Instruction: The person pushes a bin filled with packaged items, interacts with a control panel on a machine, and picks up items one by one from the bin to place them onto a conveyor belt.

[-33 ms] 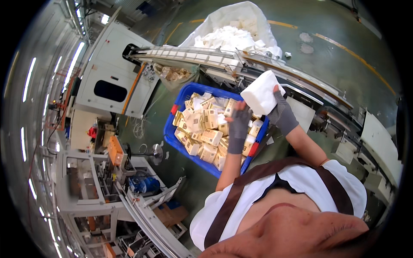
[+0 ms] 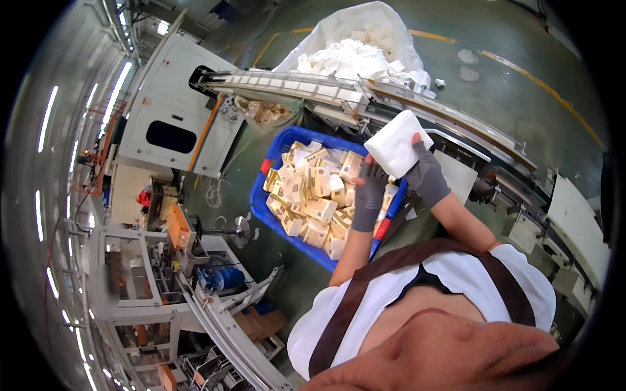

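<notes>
A white block of soft sheets (image 2: 394, 142), which looks like stacked tissue, is held above the right end of a blue crate (image 2: 259, 195). My right hand (image 2: 427, 174), in a grey fingerless glove, grips its right side with the fingers closed on it. My left hand (image 2: 370, 192), gloved the same way, is beside the block's lower left edge with its fingers apart. Whether its fingertips touch the block I cannot tell. Below lie several cream and gold tissue packs (image 2: 320, 208) heaped in the crate, some loosely wrapped in clear film.
Beyond the crate a conveyor (image 2: 287, 85) runs from a white machine cabinet (image 2: 171, 111) toward the right. Behind it stands a big white sack (image 2: 352, 55) of white paper scraps. Machine frames with a blue motor (image 2: 222, 279) are at the lower left.
My left hand has moved slightly right, closer to the white block, and its fingers have spread. The block has turned a little in my right hand.
</notes>
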### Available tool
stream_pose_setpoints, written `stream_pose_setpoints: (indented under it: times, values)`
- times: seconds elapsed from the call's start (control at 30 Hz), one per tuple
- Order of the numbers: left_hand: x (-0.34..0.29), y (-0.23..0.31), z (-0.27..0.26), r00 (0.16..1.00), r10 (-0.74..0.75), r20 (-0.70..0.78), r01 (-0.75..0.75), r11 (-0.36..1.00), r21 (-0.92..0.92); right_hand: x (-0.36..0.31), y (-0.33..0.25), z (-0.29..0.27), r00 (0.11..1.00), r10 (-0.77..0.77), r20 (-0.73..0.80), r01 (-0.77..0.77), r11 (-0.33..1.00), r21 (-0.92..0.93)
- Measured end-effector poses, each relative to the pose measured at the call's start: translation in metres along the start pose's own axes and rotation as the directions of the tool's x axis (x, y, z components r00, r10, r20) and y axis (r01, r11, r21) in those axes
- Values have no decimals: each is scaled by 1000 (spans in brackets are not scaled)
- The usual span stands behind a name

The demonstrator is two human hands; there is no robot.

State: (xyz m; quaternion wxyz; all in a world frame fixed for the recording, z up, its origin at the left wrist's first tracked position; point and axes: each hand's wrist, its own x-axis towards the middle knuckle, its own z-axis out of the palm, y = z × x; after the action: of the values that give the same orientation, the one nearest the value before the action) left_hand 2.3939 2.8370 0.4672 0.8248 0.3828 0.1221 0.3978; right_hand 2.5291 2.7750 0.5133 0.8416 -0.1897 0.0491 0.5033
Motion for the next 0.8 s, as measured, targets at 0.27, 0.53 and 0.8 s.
stream_pose_setpoints:
  times: [0.27,0.53,0.8]
  values:
    - [174,-45,102,944,-301,-133,313,696,646,50,-148,-82,981,-193,-34,145,832,-536]
    - [401,-8,-32,529,-826,-194,614,215,759,10,-310,-100,930,-360,-68,169,584,-794]
    - [462,-58,-96,446,-833,-327,658,57,751,-15,-363,-205,666,-613,-426,121,652,-749]
